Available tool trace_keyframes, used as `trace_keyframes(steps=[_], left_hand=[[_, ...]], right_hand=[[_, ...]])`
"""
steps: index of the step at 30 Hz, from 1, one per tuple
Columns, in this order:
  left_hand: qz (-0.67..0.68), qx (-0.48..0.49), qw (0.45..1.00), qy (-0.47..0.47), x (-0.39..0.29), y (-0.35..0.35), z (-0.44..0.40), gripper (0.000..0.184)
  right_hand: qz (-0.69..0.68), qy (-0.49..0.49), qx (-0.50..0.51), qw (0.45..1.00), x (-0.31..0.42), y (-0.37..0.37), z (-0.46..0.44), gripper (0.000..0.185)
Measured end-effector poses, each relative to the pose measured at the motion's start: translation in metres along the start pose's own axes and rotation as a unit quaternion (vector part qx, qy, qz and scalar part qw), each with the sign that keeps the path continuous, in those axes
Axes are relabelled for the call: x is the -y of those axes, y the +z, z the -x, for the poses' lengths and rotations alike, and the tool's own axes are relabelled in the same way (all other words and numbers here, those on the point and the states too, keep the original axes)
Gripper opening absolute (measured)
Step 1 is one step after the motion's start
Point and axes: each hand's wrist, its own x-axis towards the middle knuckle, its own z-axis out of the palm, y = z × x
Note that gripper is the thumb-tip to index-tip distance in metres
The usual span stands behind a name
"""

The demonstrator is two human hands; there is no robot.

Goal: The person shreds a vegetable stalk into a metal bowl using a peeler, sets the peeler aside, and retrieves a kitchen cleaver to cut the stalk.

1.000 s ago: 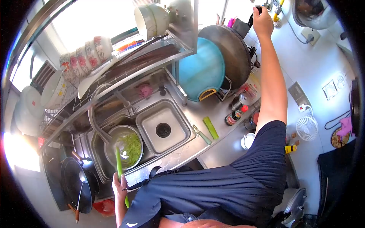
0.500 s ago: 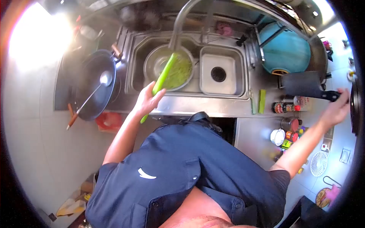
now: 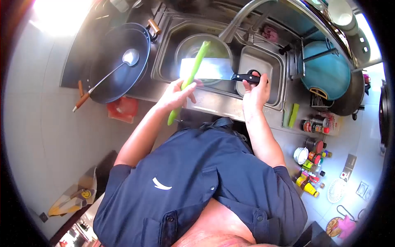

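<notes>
My left hand (image 3: pixel 177 98) is closed around a long, bright green vegetable stalk (image 3: pixel 192 74), which tilts up over the sink. In my right hand (image 3: pixel 256 95) is the black handle of a cleaver (image 3: pixel 218 69). Its wide, shiny blade lies level, pointing left, and its far end overlaps the stalk from my viewpoint. Whether blade and stalk touch I cannot tell. Beneath them, a round metal bowl (image 3: pixel 177 53) sits in the left basin, its contents partly hidden by the blade.
A dark wok (image 3: pixel 103 61) with a metal ladle (image 3: pixel 131 57) stands at left. The small right basin (image 3: pixel 256 55) adjoins the bowl's basin. Beyond it are a green piece (image 3: pixel 293 115) on the counter, several bottles (image 3: pixel 310 187) and a rack holding a teal round board (image 3: pixel 327 72).
My right hand has brought the cleaver from the far right to over the sink, beside the stalk. My left hand still grips the stalk. The view has shifted.
</notes>
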Motion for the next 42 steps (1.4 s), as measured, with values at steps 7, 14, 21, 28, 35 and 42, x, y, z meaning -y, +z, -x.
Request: trace_keyframes(steps=[7,14,21,28,35,42], left_hand=[[0.102,-0.043,0.994,-0.015,-0.001,-0.007,0.008,0.053],[0.082,-0.082,0.993,-0.023,0.007,-0.014,0.006,0.049],[0.05,-0.078,0.994,-0.056,0.003,-0.018,0.005,0.048],[0.029,-0.052,0.997,-0.054,0.007,-0.012,0.0,0.047],[0.008,-0.107,0.992,-0.064,0.003,-0.022,0.008,0.047],[-0.115,-0.152,0.973,-0.128,0.039,-0.047,0.011,0.04]], right_hand=[[-0.005,0.112,0.006,0.994,-0.002,-0.004,0.006,0.027],[0.175,0.135,0.197,0.955,-0.013,-0.052,-0.005,0.014],[0.648,-0.125,0.355,0.662,0.0,-0.046,-0.005,0.045],[0.696,-0.24,0.408,0.54,-0.047,-0.034,-0.003,0.048],[0.609,-0.229,0.393,0.65,-0.069,-0.037,-0.005,0.049],[0.545,-0.012,0.366,0.754,-0.041,-0.04,-0.02,0.051]])
